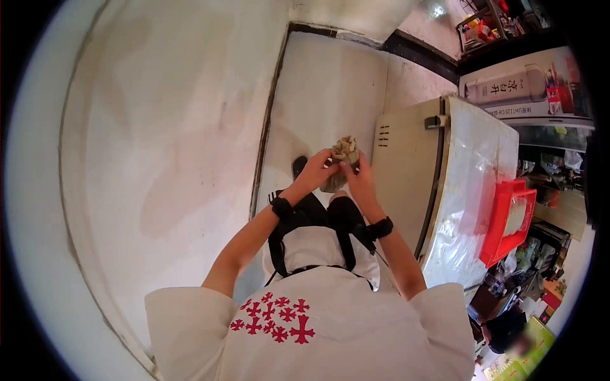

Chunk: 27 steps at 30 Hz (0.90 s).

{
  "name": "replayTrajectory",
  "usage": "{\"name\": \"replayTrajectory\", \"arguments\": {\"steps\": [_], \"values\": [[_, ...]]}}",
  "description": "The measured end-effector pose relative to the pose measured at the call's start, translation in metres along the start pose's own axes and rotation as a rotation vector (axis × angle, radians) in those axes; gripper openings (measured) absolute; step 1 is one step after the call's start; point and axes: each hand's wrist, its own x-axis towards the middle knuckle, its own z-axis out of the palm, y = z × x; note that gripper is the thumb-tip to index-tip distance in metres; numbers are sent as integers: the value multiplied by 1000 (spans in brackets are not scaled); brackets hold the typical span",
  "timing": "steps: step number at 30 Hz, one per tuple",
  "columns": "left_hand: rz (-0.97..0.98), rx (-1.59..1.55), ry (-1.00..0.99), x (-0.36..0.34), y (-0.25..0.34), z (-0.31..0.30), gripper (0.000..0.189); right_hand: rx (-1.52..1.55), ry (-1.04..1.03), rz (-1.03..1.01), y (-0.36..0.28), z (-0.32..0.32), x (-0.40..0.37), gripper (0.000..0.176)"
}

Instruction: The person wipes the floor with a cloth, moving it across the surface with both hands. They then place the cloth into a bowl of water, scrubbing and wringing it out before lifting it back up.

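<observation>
A crumpled brown cloth [345, 150] is bunched up in front of my body, with its lower part hanging below my fingers. My left hand [316, 170] grips its left side, fingers closed on the folds. From the right, my right hand [360, 181] pinches the same cloth, its thumb pressed against the middle. Both hands are close together at about waist height, over the pale floor.
A pale cabinet [406, 171] with a dark hinge stands just right of my hands. On its plastic-covered top [467, 184] lies a red plastic basket [489, 244]. A printed carton [502, 86] is farther right. At lower right is another person [506, 331].
</observation>
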Motion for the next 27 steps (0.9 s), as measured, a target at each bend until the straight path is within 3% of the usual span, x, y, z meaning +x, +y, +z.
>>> {"name": "replayTrajectory", "arguments": {"steps": [2, 5, 6, 8, 12, 14, 17, 20, 22, 23, 26, 27], "values": [[-43, -110, -54, 36, 11, -18, 36, 115, -69, 185, 9, -15, 40, 31], [-118, -337, -94, 86, 26, -41, 35, 533, 0, 327, 14, -30, 93, 30], [-143, -425, -97, 103, 32, -47, 35, 374, 14, 222, 10, -36, 110, 30], [-73, -118, -95, 138, 36, -52, 32, 55, 36, 24, 7, -42, 139, 29], [-83, 166, -77, 205, 61, -51, 29, 100, 56, 40, 9, -51, 210, 26], [-83, 31, -76, 243, 53, -52, 28, 194, 105, -15, 32, -55, 251, 25], [-186, -334, -36, 292, 58, -57, 25, 272, -104, 274, 82, -83, 312, 23], [-297, -532, 37, 340, 81, -67, 34, 573, -76, 285, 69, -101, 357, 25], [-396, -562, 198, 368, 85, -65, 42, 473, -94, 303, 70, -108, 386, 26], [-341, -664, 227, 380, 85, -64, 53, 422, -108, 316, 72, -109, 397, 26], [-268, -464, 141, 415, 94, -56, 56, 296, -184, 369, 70, -104, 429, 27], [-132, -318, 200, 430, 73, -46, 51, 375, -170, 387, 64, -103, 440, 30]]}}
